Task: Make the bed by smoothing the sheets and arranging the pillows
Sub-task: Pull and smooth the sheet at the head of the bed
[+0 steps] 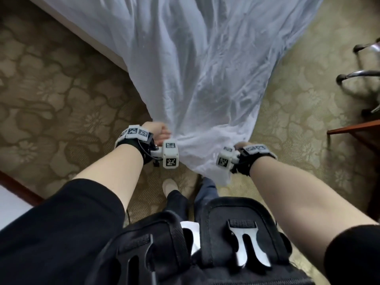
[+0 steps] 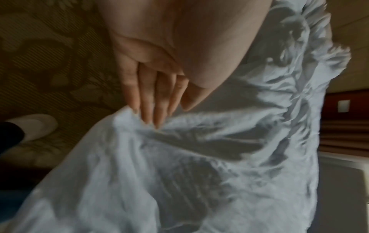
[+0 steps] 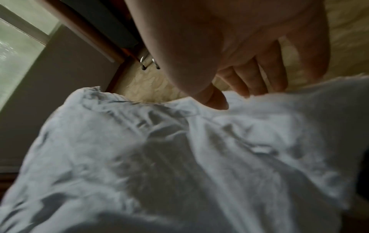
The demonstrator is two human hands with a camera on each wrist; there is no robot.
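A thin white sheet [image 1: 195, 68] runs from the bed [image 1: 88, 36] at the top down to me, drawn into a taut, creased fan above the carpet. My left hand [image 1: 159, 132] pinches the sheet's near edge on the left. In the left wrist view this left hand [image 2: 171, 115] has its thumb over the cloth [image 2: 179, 165] and long fingers [image 2: 147, 100] under it. My right hand [image 1: 243, 145] holds the same edge on the right. The right wrist view shows my right hand [image 3: 233, 98] with its thumb on top of the sheet [image 3: 199, 149] and fingers behind the hem. No pillow is in view.
Floral carpet [image 1: 51, 89] lies on both sides of the sheet. A wheeled chair base [image 1: 362, 79] and a wooden furniture edge [image 1: 353, 128] stand at the right. Another wooden edge [image 1: 18, 188] is at the lower left. My foot in a white slipper [image 1: 169, 186] stands under the sheet's hem.
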